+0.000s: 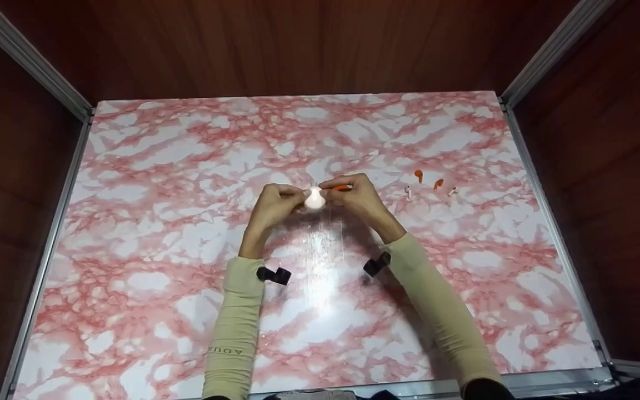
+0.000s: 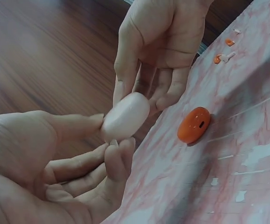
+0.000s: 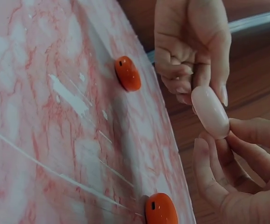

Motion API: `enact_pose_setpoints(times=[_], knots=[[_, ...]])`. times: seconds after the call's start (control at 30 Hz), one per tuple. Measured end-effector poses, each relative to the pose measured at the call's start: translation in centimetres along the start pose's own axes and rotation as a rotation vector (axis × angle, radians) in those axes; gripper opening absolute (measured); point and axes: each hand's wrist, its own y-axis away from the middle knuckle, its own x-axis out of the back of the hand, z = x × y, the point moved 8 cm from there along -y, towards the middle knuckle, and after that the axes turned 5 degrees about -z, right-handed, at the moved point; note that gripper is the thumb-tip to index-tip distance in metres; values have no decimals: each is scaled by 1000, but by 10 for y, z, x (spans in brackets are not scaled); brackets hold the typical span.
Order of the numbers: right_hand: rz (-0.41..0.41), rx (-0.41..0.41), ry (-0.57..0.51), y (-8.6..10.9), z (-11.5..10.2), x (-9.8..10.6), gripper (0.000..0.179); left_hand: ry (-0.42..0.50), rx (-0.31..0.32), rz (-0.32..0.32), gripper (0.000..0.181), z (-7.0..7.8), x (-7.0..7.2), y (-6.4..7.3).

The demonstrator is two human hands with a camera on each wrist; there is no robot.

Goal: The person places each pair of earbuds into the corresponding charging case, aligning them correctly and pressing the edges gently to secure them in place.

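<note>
A white earbud case (image 1: pixel 314 198), smooth and rounded, is held up over the table between both hands. My left hand (image 1: pixel 275 205) pinches one end of it between thumb and fingers. The right hand (image 1: pixel 360 195) pinches the opposite end. In the left wrist view, the white case (image 2: pixel 126 117) appears closed, with fingertips at both ends. Below the hands, an orange earbud case (image 3: pixel 127 73) lies on the table, and a second orange case (image 3: pixel 161 210) shows at the bottom of the right wrist view. From the head, the right hand partly covers an orange case (image 1: pixel 342 188).
Right of the hands lie two orange earbuds (image 1: pixel 419 176) and two white earbuds (image 1: pixel 408 192), grouped loosely. The red-and-white marbled table (image 1: pixel 148 278) is bordered by metal rails (image 1: pixel 48 228) and dark wood panels (image 1: pixel 298 50).
</note>
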Motion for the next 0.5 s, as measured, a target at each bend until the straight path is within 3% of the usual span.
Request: enact_pose_setpoints(times=[0.13, 0.27, 0.5], knots=[[-3, 14, 28, 2, -1, 2, 28, 3, -8, -64, 26, -2, -7, 0], [28, 28, 36, 3, -3, 6, 30, 79, -22, -112, 28, -2, -14, -2], [69, 9, -65, 3, -2, 5, 26, 255, -63, -39, 28, 0, -15, -3]])
